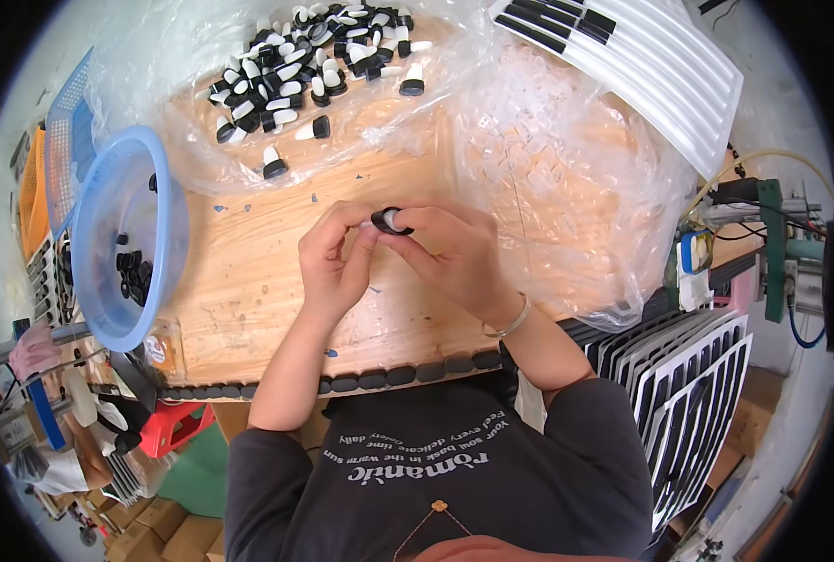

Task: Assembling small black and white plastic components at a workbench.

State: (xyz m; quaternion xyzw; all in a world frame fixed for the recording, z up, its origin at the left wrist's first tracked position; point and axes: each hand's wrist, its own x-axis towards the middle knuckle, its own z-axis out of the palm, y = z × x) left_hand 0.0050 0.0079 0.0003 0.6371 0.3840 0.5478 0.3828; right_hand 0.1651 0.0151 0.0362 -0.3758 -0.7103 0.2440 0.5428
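Over the middle of the wooden table, my two hands meet at a small round black cap with a white piece inside (380,223). My right hand (459,258) is closed, its thumb and forefinger pinching the cap. The fingertips of my left hand (335,260) are pressed together at the cap's left edge. Fingers cover part of the cap, so how the white piece sits in it is partly hidden. Beyond my hands, a heap of black caps with white tips (290,80) lies on clear plastic, and one stands upright at its near edge.
A blue basin (159,281) holding small black pieces stands at the left. Clear plastic with small transparent parts (529,112) covers the right side. White sheets with black strips (637,66) lie at the far right; more stand in a rack (698,421). Black pads (398,376) line the front edge.
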